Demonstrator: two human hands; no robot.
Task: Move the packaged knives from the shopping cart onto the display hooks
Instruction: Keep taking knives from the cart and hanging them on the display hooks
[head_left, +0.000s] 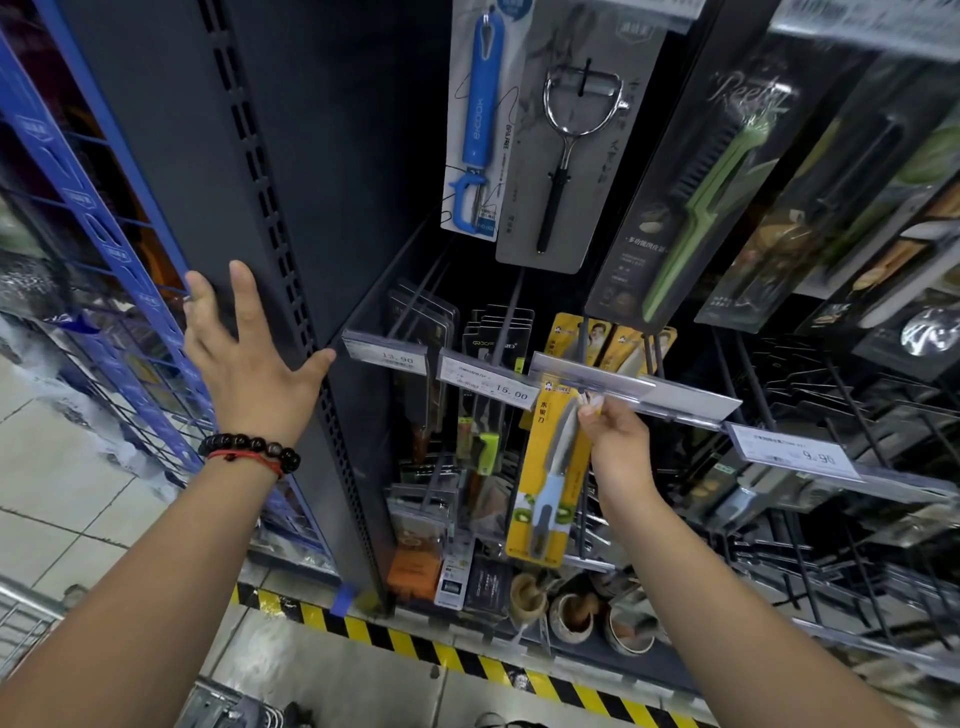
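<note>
**Yellow knife pack at the hook, hanging in progress**

The step in hand is the hanging itself. The right hand (615, 441) pinches the top edge of a yellow-carded knife pack (551, 470) between thumb and fingertips, with the card's head tucked just under the clear price-label strip (634, 387) of a display hook. The pack hangs nearly upright, tilted a little, its pale blue handle pointing toward 6 o'clock. Whether the card's hole is already over the hook tip cannot be told; the label strip and the fingers cover that spot.

Matching yellow packs (613, 340) hang behind the strip, at 12 o'clock from the hand, so this looks like the proper hook.

The left hand (249, 348) holds nothing: fingers straight and spread, palm pressed flat against the dark shelf upright (291, 182), thumb resting at its perforated edge, apparently for balance.

A corner of the shopping cart (26, 623) shows at 8 o'clock, low in the view; its contents are out of sight.

Next, I judge, the card's hole must be lined up with the hook tip and the pack slid back toward the others before the pinch lets go. The label strip may need lifting out of the way.
</note>
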